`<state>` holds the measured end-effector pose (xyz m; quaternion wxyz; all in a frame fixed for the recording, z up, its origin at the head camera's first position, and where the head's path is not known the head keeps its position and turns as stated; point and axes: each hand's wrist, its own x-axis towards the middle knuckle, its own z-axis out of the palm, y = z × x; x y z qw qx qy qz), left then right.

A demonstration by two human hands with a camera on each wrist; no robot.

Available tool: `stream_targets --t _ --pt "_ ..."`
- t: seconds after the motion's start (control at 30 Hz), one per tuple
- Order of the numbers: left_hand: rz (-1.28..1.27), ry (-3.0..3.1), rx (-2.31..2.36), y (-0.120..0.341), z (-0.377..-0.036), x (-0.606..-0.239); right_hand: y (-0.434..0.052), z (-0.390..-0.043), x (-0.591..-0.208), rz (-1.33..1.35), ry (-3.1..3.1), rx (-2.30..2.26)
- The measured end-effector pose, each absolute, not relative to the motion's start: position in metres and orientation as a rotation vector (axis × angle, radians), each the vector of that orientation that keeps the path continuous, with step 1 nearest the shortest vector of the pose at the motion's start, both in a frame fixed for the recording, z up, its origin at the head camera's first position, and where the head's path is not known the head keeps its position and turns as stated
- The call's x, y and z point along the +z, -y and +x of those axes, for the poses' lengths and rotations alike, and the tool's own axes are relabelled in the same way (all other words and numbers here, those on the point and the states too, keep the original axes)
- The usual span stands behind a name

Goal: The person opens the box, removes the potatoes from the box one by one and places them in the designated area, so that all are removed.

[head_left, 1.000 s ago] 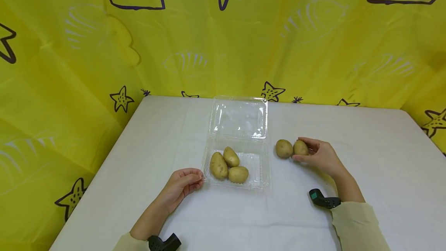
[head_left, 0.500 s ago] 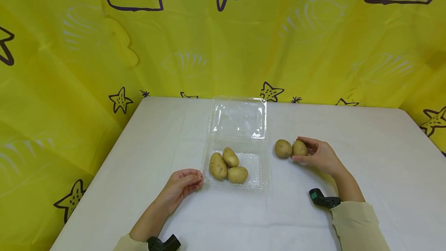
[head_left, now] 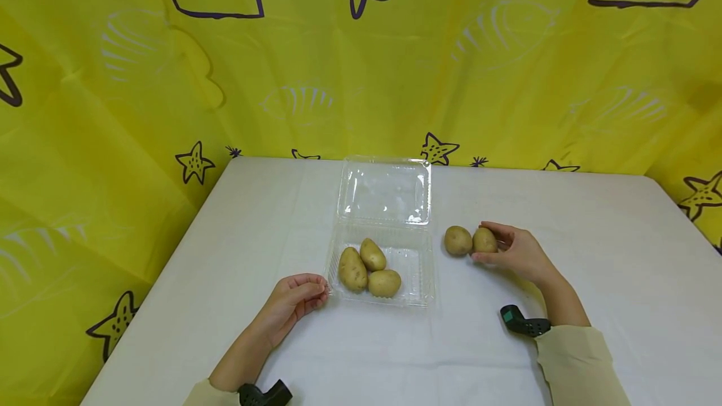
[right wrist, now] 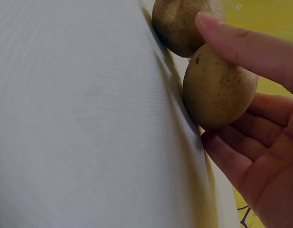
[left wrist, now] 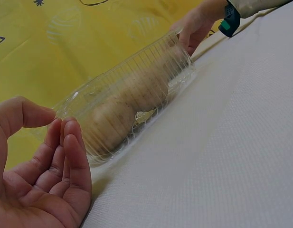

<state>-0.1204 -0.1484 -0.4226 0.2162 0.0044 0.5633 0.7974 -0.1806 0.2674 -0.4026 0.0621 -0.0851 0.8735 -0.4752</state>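
Note:
A clear plastic clamshell container (head_left: 416, 265) stands on the table with its lid (head_left: 383, 190) raised at the back. Three potatoes (head_left: 353, 270) lie in its base, toward the left. My left hand (head_left: 296, 302) pinches the container's front left corner between thumb and fingertips. To the right of the container, my right hand (head_left: 520, 257) holds a small potato (right wrist: 220, 88) on the table, thumb on one side and fingers on the other. Another potato (head_left: 458, 240) sits against it on the left, outside the container.
A white cloth covers the table (head_left: 383, 356). Behind and along the sides hangs a yellow curtain (head_left: 361, 80) with stars and fish printed on it. Dark wrist cameras (head_left: 524, 323) are strapped to both wrists.

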Motion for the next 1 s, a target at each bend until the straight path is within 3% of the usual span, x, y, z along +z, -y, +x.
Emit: stream_targets --t 1.0 --pt "0.058 -1.553 2.212 0.148 -0.120 -0.422 -0.267 -0.177 -0.390 -0.324 -2.673 -1.425"
